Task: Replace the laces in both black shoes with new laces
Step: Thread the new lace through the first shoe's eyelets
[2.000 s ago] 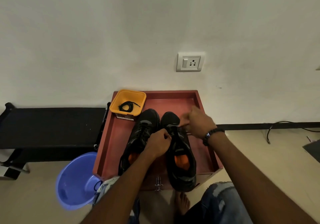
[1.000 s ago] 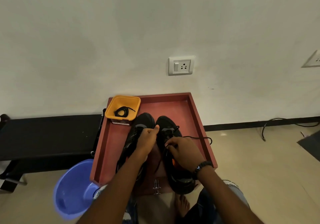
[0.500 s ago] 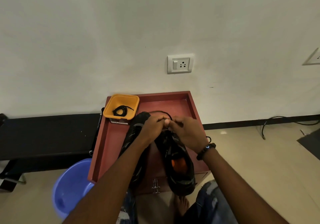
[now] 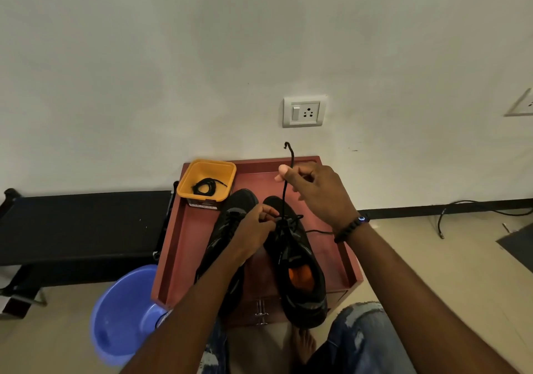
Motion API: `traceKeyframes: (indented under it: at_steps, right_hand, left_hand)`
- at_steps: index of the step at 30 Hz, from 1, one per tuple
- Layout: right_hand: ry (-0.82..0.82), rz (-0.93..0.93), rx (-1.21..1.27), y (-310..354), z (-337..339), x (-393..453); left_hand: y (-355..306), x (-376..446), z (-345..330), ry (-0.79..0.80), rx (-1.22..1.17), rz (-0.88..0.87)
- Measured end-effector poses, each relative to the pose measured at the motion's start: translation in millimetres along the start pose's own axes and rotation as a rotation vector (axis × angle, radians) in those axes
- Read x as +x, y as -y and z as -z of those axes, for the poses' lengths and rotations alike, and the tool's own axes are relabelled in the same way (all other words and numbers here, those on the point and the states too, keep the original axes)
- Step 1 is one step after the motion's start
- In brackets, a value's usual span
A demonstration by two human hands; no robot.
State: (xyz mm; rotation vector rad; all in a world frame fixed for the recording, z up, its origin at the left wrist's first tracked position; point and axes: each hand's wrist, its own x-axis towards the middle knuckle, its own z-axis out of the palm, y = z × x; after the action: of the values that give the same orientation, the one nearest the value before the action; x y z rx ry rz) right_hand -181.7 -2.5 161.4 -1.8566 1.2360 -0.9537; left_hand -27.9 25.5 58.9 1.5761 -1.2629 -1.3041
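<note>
Two black shoes stand side by side on a red-brown tray (image 4: 184, 246), toes toward the wall. My right hand (image 4: 314, 191) pinches a black lace (image 4: 285, 189) and holds it up above the right shoe (image 4: 300, 269); the lace's tip curls over my fingers. My left hand (image 4: 256, 229) pinches the lace down at the right shoe's front eyelets. The left shoe (image 4: 230, 223) is mostly hidden under my left forearm. Another stretch of lace trails right from the shoe, under my right wrist. A coiled black lace (image 4: 205, 186) lies in a yellow tub (image 4: 206, 168) at the tray's far left corner.
A blue plastic basin (image 4: 121, 313) sits on the floor left of the tray. A black low bench (image 4: 80, 223) runs along the wall on the left. A wall socket (image 4: 304, 111) is above the tray. A cable (image 4: 467, 206) lies on the floor at right.
My right hand has risen from the shoe's toe, drawing the lace upward out of the eyelets. My left hand has stayed at the front of the right shoe.
</note>
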Motion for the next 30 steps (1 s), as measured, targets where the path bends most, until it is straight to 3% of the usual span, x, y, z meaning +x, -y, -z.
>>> traceKeyframes:
  at_steps: [7,12,17,20,22,24,27,30]
  right_hand:
    - [-0.012,-0.203,0.006,-53,-20,-11]
    - [-0.060,-0.211,-0.096,-88,-14,-17]
    - [0.092,-0.181,-0.616,-113,0,-26]
    - [0.045,-0.251,-0.773,-128,6,-30]
    - [-0.043,-0.276,-0.709,-136,5,-30]
    - [-0.093,-0.283,-0.484,-136,0,-29]
    - [0.035,-0.310,-0.100,-121,-12,-25]
    - [0.176,-0.305,0.039,-121,-19,-22]
  left_hand:
    - [-10,-20,-8,0.115,-0.293,-0.056]
    - [8,-11,4,-0.021,0.131,-0.176]
    - [14,-16,19,-0.132,0.045,-0.175]
    - [19,-21,21,-0.186,-0.041,-0.180]
    - [26,-21,21,-0.231,0.055,-0.209]
    - [31,-20,16,-0.239,0.232,-0.248]
    - [38,-18,-2,-0.284,0.464,-0.271]
    - [35,-23,-20,-0.398,0.529,-0.309]
